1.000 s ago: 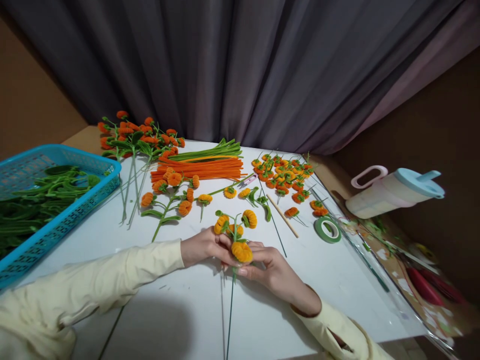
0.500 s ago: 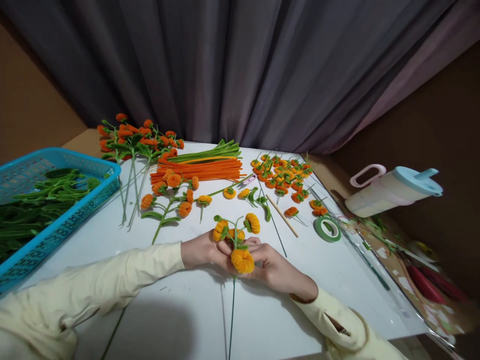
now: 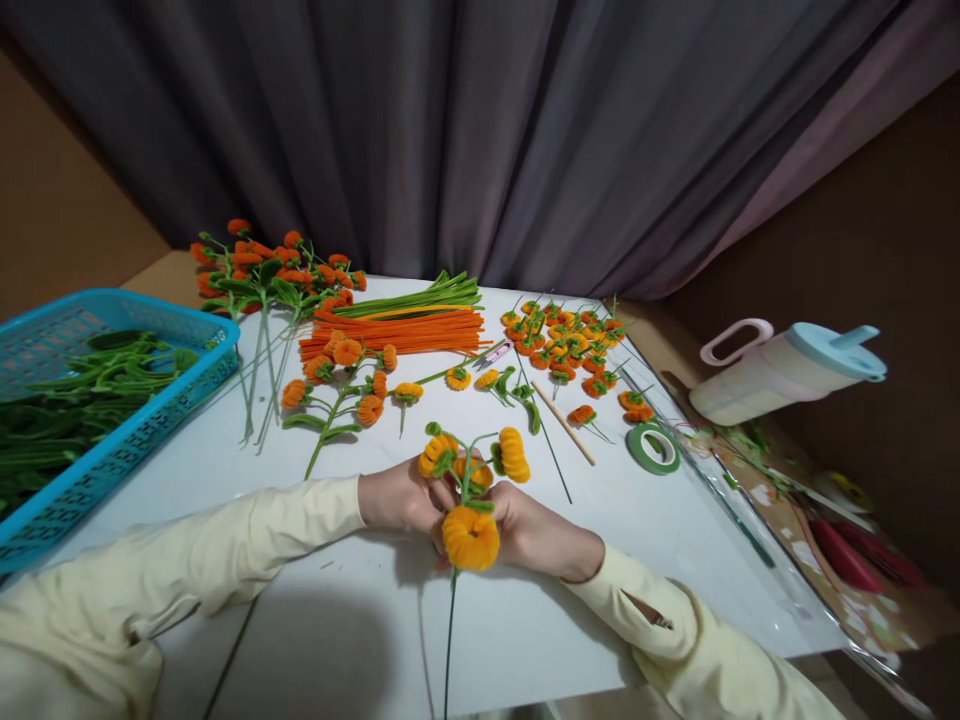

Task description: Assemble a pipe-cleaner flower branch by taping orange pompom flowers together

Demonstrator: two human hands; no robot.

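Several small yellow pumpkins in fuzzy pipe cleaner hang from one thin green wire stem, making up a pumpkin sprig held upright before me. My left hand has its fingers closed around the stem from the left. From the right, my right hand also grips the sprig, its fingertips partly hidden behind the front pumpkin. The stem's long lower end runs down below both hands towards the table's near edge. A finished-looking orange pumpkin sprig lies on the white table beyond my left hand.
A blue basket of green leaves stands left. Behind lie orange pipe cleaners, green pipe cleaners and red-orange sprigs. Loose pumpkins, a wooden stick, green tape, a tumbler and red-handled pliers sit right.
The front pumpkin has swung left and slightly down, and the sprig's lower stem leans further left. My right hand has shifted left; both hands keep hold of the sprig.
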